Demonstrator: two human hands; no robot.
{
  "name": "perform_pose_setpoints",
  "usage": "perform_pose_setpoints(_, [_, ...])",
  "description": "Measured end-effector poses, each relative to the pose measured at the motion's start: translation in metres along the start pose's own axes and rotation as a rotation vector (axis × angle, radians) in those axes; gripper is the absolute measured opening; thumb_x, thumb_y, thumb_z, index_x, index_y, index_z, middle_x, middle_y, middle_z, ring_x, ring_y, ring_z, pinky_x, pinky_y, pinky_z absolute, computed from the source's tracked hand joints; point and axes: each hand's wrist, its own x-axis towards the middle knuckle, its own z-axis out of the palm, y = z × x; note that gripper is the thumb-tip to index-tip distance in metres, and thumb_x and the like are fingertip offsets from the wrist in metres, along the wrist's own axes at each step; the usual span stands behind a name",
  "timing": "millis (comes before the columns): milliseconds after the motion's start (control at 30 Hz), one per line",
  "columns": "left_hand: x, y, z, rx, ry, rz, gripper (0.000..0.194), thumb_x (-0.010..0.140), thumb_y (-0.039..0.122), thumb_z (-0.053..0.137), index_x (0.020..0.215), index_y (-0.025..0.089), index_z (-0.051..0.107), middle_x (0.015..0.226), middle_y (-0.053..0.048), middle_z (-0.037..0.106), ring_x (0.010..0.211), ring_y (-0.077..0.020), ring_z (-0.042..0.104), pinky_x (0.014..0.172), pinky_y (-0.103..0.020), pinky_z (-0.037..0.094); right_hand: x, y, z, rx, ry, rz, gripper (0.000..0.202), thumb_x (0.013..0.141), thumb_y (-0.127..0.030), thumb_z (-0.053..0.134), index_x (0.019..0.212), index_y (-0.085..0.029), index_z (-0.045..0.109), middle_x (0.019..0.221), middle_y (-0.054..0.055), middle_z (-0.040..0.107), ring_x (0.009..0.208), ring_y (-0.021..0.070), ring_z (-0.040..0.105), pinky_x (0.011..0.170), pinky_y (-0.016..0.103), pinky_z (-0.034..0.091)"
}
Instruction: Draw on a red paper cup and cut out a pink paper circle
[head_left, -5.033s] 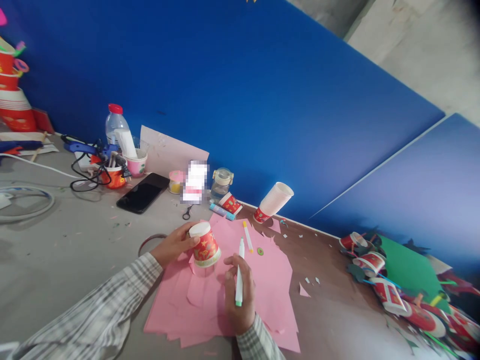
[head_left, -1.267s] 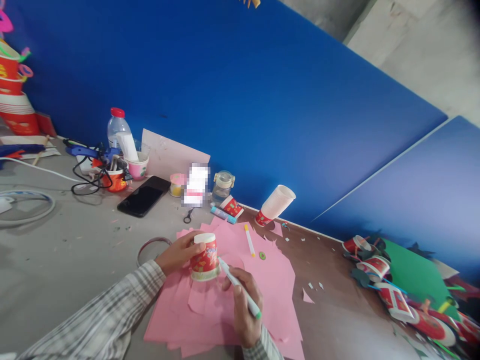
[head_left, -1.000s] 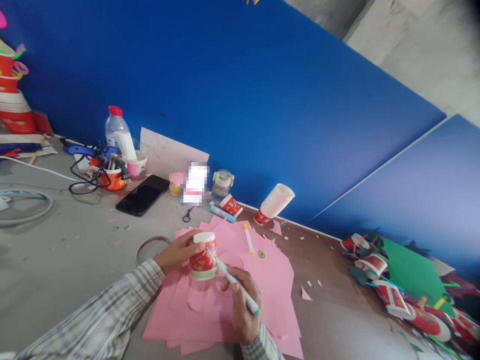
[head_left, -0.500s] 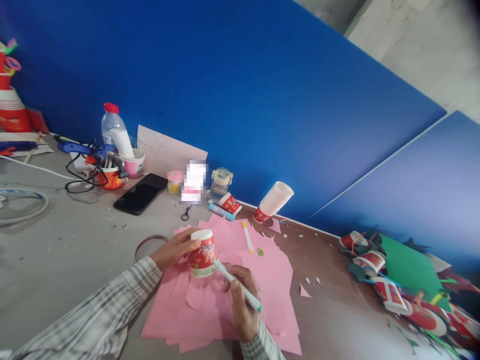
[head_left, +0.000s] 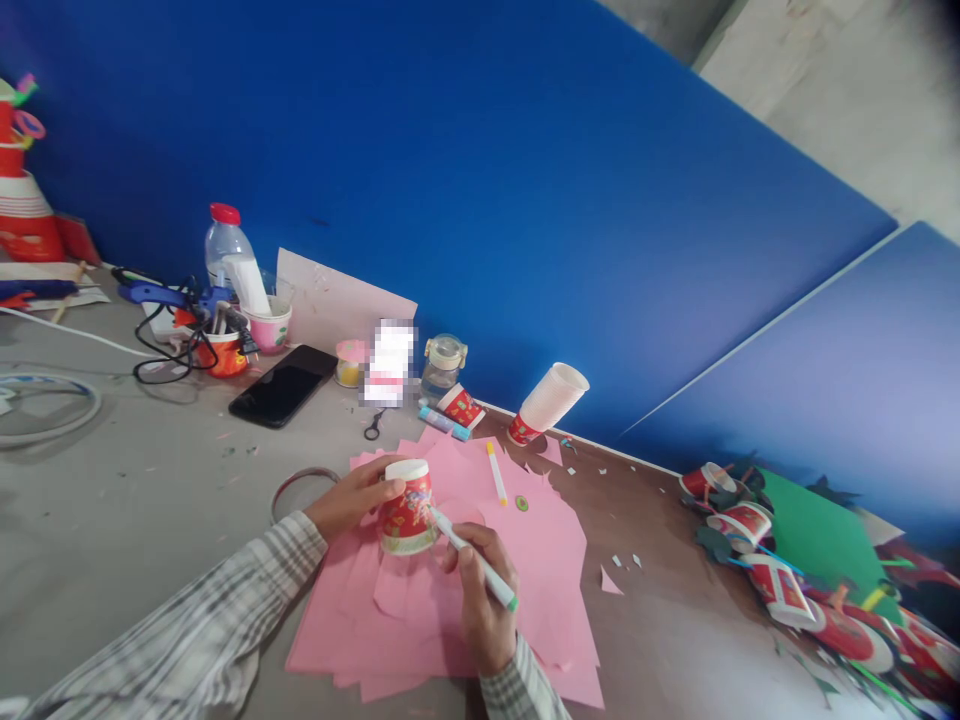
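Observation:
My left hand point(head_left: 358, 497) grips a red patterned paper cup point(head_left: 409, 510), which stands upside down with its white base up, over the pink paper sheets point(head_left: 540, 570). Between the fingers of my right hand point(head_left: 486, 590) is a white marker with a green end point(head_left: 480, 565). The marker's tip meets the right side of the cup, or lies very close to it. On the sheets behind lie a white and yellow marker point(head_left: 496, 473) and a small green round piece point(head_left: 522, 503).
Along the blue partition point(head_left: 525, 200) stand a stack of white cups point(head_left: 553, 398), a glass jar point(head_left: 443, 368) and a plastic bottle point(head_left: 229, 245). A black phone point(head_left: 283, 386) and scissors point(head_left: 373, 425) lie left. Several cups and green paper point(head_left: 817, 535) are heaped at right.
The marker in my right hand has moved slightly up along the cup's side. My left hand keeps its hold on the cup. The whole view has shifted very slightly.

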Motion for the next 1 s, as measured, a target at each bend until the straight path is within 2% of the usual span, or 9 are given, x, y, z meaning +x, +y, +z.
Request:
perform_pose_setpoints(300, [-0.0007,0.0017,0.0015,-0.052,0.021,0.031,0.059,0.052,0.053,0.068,0.101,0.021,0.057,0.092,-0.005,0.063,0.085,-0.0245,0.053,0.072,-0.036,0.043,0.0002,-0.0048,0.0019,-0.005,-0.003,0.01,0.016,0.079,-0.025,0.05,0.081,-0.018,0.064,0.051,-0.002,0.059,0.046,0.0176,0.058,0.044,0.025,0.049])
perform_pose_setpoints(667, [0.0007,0.0038,0.0026,-0.048,0.021,0.05,0.059,0.05,0.054,0.069,0.097,0.02,0.058,0.091,-0.005,0.061,0.085,-0.0245,0.053,0.072,-0.036,0.043,-0.004,0.0007,0.0013,-0.027,-0.042,-0.02,0.017,0.079,-0.027,0.052,0.086,-0.018,0.064,0.054,-0.001,0.06,0.048,0.0175,0.058,0.043,0.024,0.048])
perform_pose_setpoints(1000, [0.0011,0.0024,0.0027,-0.054,0.024,0.043,0.059,0.05,0.054,0.069,0.097,0.02,0.058,0.091,-0.004,0.061,0.084,-0.0242,0.053,0.071,-0.036,0.043,-0.0028,-0.0002,0.0032,-0.018,-0.038,-0.036,0.015,0.078,-0.023,0.052,0.086,-0.018,0.063,0.054,-0.002,0.06,0.045,0.0168,0.057,0.042,0.023,0.047])
